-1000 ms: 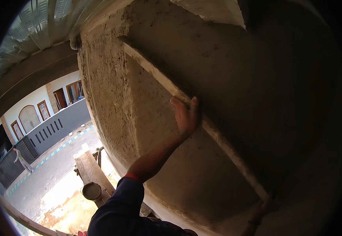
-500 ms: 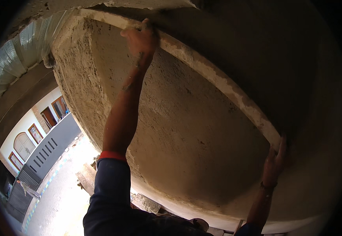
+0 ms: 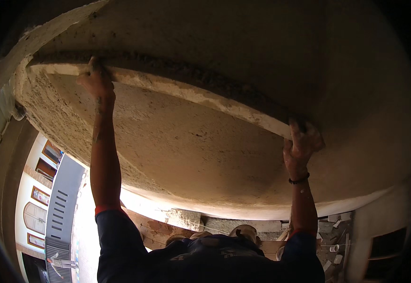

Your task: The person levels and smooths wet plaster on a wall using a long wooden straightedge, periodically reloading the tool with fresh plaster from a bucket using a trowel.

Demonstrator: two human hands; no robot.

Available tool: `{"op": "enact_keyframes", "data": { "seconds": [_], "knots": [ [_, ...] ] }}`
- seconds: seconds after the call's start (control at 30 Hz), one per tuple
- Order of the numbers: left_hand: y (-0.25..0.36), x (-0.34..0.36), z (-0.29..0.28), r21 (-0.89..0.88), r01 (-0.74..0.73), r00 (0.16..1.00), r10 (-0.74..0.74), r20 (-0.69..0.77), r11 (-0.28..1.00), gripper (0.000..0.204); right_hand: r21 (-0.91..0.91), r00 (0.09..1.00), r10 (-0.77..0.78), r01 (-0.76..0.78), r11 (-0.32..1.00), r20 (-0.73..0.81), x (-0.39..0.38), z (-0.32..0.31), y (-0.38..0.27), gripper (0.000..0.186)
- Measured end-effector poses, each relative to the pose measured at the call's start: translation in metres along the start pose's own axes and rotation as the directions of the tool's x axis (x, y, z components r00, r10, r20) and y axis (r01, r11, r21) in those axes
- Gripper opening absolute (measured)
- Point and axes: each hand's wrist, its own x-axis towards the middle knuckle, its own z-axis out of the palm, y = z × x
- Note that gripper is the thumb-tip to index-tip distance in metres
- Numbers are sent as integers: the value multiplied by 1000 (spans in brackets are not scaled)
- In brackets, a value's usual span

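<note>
A long, pale, mortar-smeared straightedge (image 3: 191, 95) lies against a rough plastered overhead surface (image 3: 200, 151), slanting from upper left down to the right. My left hand (image 3: 97, 82) grips it near its left end, fingers wrapped over the bar. At the right end, my right hand (image 3: 302, 144) is closed around it, with a dark band on that wrist. Along the bar's far edge runs a dark, lumpy ridge of what looks like wet mortar (image 3: 167, 68). Both arms are raised and stretched out.
A plastered beam edge (image 3: 49, 28) borders the upper left. Below are a wooden plank (image 3: 156, 228), a block (image 3: 184, 219) and scattered rubble (image 3: 333, 236). At lower left, a person (image 3: 61, 262) stands by a grey gate (image 3: 63, 203) before a white house.
My view has turned, so the straightedge now slopes less steeply. My right hand appears higher, my left hand lower and further left. Both still hold the bar.
</note>
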Motion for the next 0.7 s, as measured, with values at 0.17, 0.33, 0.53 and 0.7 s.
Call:
{"op": "enact_keyframes", "data": {
  "seconds": [0.17,0.33,0.53,0.7],
  "knots": [
    [-47,-74,-33,-42,72,997,-72,4,996,43,59,999,41,-41,997,1,-42,14,8,56],
    [-103,-131,-52,-16,199,979,-200,-49,980,30,43,996,-32,29,999,80,-84,28,22,48],
    [-176,-190,-92,-58,280,960,-280,10,958,37,84,974,-16,-3,996,228,-130,25,25,52],
    [-205,-248,-143,39,387,921,-388,30,921,43,83,889,10,-54,995,458,-144,-25,16,58]
  ]
}}
